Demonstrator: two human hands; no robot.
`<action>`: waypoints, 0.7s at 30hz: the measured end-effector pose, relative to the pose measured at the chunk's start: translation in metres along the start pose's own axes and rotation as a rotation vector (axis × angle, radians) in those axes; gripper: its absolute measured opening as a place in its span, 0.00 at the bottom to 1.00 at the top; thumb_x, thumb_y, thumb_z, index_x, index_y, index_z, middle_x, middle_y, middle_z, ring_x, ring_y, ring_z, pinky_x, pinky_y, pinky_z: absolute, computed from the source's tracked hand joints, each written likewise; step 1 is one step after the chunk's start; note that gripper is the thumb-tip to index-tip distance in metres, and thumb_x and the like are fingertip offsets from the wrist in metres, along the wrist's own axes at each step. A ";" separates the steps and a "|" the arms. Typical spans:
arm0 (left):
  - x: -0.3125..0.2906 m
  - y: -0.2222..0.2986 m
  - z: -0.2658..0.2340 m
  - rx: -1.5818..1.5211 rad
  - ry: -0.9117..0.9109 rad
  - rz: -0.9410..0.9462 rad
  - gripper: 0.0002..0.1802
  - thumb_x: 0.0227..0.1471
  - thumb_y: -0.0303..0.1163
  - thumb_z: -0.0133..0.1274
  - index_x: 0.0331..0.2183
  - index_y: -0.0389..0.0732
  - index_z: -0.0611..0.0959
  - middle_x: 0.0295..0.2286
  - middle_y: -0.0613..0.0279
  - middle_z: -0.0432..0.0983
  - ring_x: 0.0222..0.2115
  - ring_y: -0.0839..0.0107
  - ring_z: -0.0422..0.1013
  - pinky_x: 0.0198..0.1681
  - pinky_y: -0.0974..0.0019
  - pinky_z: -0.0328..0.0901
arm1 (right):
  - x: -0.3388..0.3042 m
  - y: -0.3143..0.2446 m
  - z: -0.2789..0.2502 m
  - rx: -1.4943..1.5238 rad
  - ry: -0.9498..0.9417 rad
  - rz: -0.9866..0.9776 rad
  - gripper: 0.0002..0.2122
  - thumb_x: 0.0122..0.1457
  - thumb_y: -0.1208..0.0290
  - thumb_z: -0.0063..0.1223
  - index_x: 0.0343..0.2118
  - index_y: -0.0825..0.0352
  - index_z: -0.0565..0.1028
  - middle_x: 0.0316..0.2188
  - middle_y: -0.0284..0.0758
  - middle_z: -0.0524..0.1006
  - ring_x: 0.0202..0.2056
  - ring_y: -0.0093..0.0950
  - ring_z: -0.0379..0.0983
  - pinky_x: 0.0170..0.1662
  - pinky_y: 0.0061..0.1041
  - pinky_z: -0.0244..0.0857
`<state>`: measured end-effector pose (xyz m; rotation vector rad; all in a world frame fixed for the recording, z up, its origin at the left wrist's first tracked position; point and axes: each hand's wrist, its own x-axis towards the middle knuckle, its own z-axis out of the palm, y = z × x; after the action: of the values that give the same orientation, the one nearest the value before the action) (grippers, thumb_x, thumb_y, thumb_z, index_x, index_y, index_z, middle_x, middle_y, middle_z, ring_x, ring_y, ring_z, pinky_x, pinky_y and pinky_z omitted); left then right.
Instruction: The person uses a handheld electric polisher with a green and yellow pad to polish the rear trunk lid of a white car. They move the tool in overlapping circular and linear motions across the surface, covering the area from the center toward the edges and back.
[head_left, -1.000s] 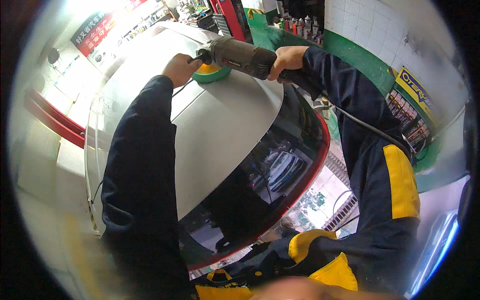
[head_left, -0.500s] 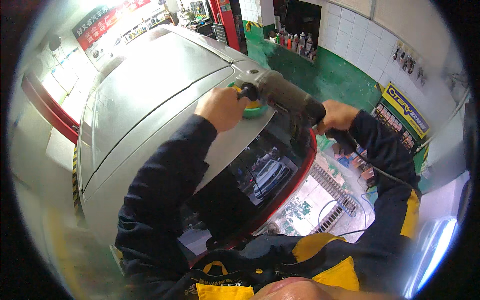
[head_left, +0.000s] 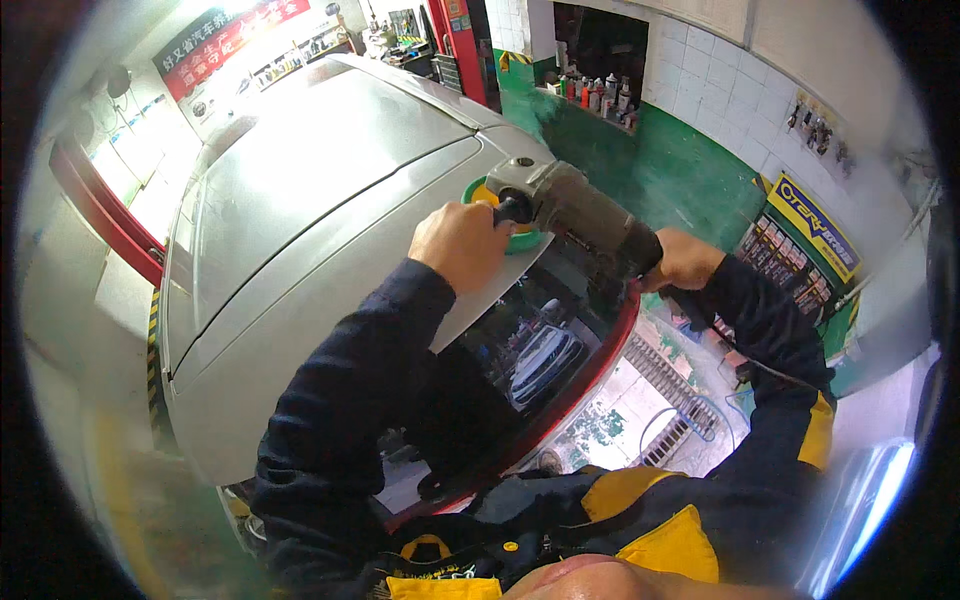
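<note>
A worn grey power polisher (head_left: 585,208) lies across the rear edge of a silver car, its green and yellow round pad (head_left: 524,242) against the painted panel (head_left: 300,330). My left hand (head_left: 460,246) is wrapped round the black side handle near the polisher's head. Closed round the rear grip at the other end is my right hand (head_left: 688,260), its fingers partly hidden behind the tool. The pad is beside the upper corner of the dark rear window (head_left: 450,385); the tool and my left hand cover part of it.
A power cord (head_left: 775,372) runs along my right forearm. Red trim (head_left: 585,400) borders the rear window. Beyond the car stand a green and white wall (head_left: 690,150), a ledge of bottles (head_left: 597,95) and a display rack (head_left: 790,250). A floor grate (head_left: 675,430) lies at right.
The polisher and both my hands have shifted slightly right and nearer, the pad moving along the panel's edge. My grip is the same. The whole view has also moved a little.
</note>
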<state>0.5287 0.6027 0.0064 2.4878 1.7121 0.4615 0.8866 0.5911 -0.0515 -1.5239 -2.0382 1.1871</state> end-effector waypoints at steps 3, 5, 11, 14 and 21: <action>0.047 -0.026 0.009 0.005 0.031 -0.005 0.24 0.67 0.46 0.57 0.37 0.31 0.88 0.29 0.36 0.83 0.34 0.39 0.82 0.42 0.41 0.75 | 0.040 -0.002 -0.025 -0.013 0.004 0.033 0.14 0.49 0.72 0.75 0.39 0.69 0.85 0.31 0.34 0.85 0.29 0.26 0.79 0.36 0.31 0.74; 0.085 -0.046 0.015 -0.006 0.063 0.073 0.27 0.67 0.48 0.57 0.35 0.27 0.87 0.30 0.35 0.83 0.35 0.38 0.82 0.43 0.42 0.75 | 0.075 -0.003 -0.038 -0.135 0.014 -0.039 0.14 0.49 0.71 0.75 0.37 0.70 0.85 0.30 0.34 0.85 0.30 0.26 0.79 0.36 0.31 0.74; 0.169 -0.120 0.009 0.176 0.052 0.170 0.30 0.68 0.51 0.55 0.35 0.28 0.88 0.29 0.36 0.83 0.34 0.40 0.81 0.45 0.43 0.72 | 0.187 -0.016 -0.077 -0.008 -0.137 -0.072 0.11 0.50 0.70 0.74 0.33 0.71 0.85 0.27 0.35 0.84 0.27 0.27 0.80 0.31 0.31 0.73; 0.185 -0.144 0.008 0.109 0.080 -0.019 0.30 0.67 0.51 0.55 0.36 0.27 0.88 0.31 0.35 0.83 0.35 0.42 0.81 0.46 0.44 0.72 | 0.226 -0.030 -0.085 -0.011 -0.166 -0.039 0.13 0.54 0.66 0.75 0.35 0.71 0.85 0.27 0.36 0.84 0.24 0.29 0.80 0.28 0.31 0.73; 0.185 -0.134 0.007 0.069 0.091 -0.052 0.31 0.67 0.52 0.56 0.35 0.27 0.88 0.30 0.36 0.83 0.33 0.44 0.80 0.44 0.46 0.72 | 0.218 -0.041 -0.098 -0.185 -0.142 0.028 0.15 0.53 0.66 0.76 0.37 0.70 0.84 0.27 0.35 0.83 0.23 0.28 0.78 0.29 0.31 0.75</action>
<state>0.4712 0.8236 0.0044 2.4986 1.8524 0.5277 0.8463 0.8264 -0.0067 -1.5975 -2.2828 1.1759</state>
